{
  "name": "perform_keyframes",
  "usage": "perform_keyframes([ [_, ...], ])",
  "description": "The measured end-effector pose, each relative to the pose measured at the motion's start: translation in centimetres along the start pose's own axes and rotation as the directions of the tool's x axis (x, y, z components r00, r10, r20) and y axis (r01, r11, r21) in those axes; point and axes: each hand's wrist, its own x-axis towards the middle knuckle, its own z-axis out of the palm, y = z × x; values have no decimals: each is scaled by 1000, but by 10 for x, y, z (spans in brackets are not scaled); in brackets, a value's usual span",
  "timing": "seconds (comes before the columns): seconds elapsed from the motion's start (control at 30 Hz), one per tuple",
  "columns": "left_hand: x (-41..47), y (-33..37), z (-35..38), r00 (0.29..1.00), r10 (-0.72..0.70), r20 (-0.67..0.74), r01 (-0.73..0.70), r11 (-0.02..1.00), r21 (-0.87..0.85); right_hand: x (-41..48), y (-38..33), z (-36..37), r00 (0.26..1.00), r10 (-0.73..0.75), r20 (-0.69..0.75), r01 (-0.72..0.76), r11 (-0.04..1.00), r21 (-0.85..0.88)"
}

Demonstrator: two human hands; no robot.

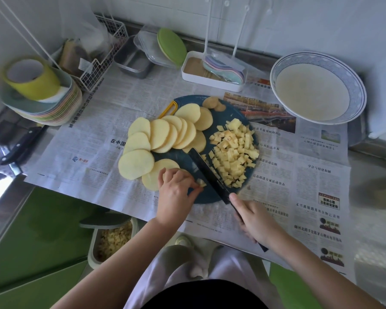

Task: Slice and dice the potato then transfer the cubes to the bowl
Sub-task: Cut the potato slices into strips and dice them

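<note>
Two bare hands work at the lower centre of the frame; the right hand (pixel 252 219) is wrapped round the handle of a black-bladed kitchen knife (pixel 207 170), forefinger stretched toward the blade, which lies slantwise across the round dark-blue cutting board (pixel 230 112); the left hand (pixel 175 188) pinches a small clump of pale potato bits (pixel 201 182) just left of the blade; right of the blade sits a heap of yellow potato cubes (pixel 234 155); round pale potato slices (pixel 165 134) fan over the board's left side, some overhanging the printed newspaper (pixel 94 157); at the upper right stands the wide white bowl with a blue patterned rim (pixel 352 79), well apart from the board.
</note>
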Motion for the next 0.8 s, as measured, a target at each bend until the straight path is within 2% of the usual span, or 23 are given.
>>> perform_keyframes([
  [0.13,9,8,2,1000,-16,25,16,1000,-5,-5,8,-20,998,49,38,-52,995,86],
  [0.27,26,17,-2,1000,-14,27,15,1000,-26,-8,6,-32,997,77,-4,-74,980,186],
  [0.37,45,14,-9,996,-69,63,74,994,-79,-10,4,-34,997,76,-35,-68,978,199],
  [0.57,74,11,-13,964,-74,257,66,997,39,-15,-3,-25,995,76,-59,-64,979,194],
  [0.8,78,16,-12,940,-135,315,114,990,82,-26,-11,-13,994,89,-65,-74,976,203],
])
